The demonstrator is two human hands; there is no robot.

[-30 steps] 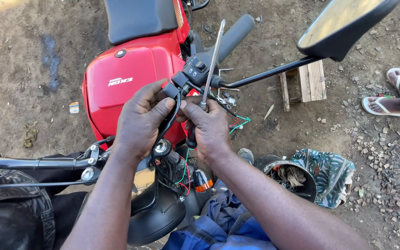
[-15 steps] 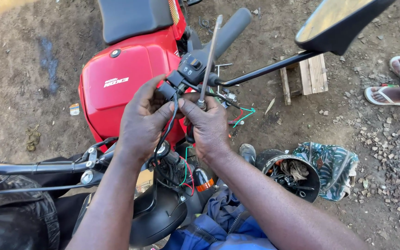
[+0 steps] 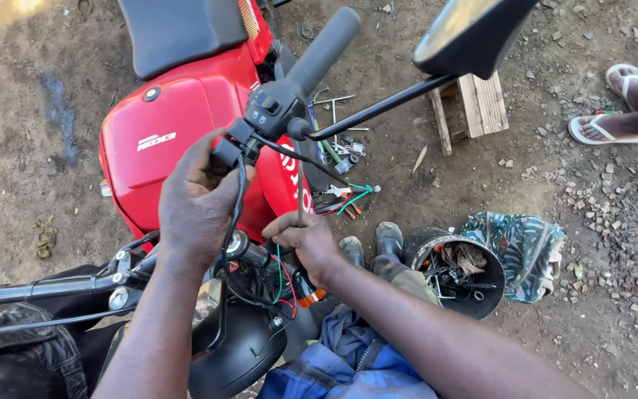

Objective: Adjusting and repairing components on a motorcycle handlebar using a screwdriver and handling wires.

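Bare dirt lies under a red motorbike (image 3: pixel 179 140). The left hand (image 3: pixel 197 203) grips the switch cable (image 3: pixel 239 199); the right hand (image 3: pixel 306 240) pinches what seems a thin screwdriver (image 3: pixel 299 196). A slip could nick the loose wires (image 3: pixel 280 270).

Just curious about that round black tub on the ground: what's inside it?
Inside the black tub lie a crumpled grey rag and a tangle of small dark parts and wires. Shadow and the pile itself hide the bottom, so the pieces underneath cannot be told.
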